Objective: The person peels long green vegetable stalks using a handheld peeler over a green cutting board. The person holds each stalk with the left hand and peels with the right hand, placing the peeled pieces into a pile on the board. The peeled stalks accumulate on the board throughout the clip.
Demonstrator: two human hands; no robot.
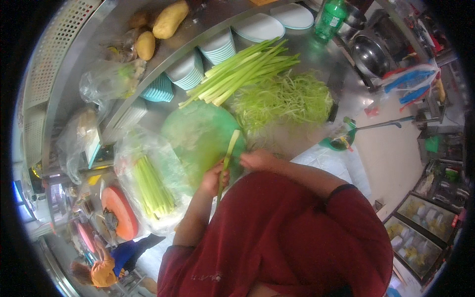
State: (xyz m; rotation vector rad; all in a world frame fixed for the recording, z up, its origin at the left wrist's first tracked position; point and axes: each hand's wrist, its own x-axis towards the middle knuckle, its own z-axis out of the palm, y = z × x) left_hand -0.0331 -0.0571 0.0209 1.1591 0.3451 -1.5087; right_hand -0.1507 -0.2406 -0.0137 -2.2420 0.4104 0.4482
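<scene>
In front of my body, my left hand [215, 179] grips one long green stalk [231, 144], which looks like celery. Its pale end points up and away from me. Just right of that stalk is my right hand [256, 159], with curled fingers; whether anything is in them is hidden. Both hands are over the near edge of a round green board [200, 122]. Beyond the board lies a bundle of pale-ended stalks [241, 72]. A loose heap of thin green shreds [285, 100] spreads to its right.
More stalks [152, 185] lie in clear plastic at the left. Stacked bowls [219, 46] and plates [259, 28] line the back, beside a green bottle [330, 22]. Potatoes [170, 19] sit on the shelf. A green dustpan [336, 143] is at right; another person [107, 267] is lower left.
</scene>
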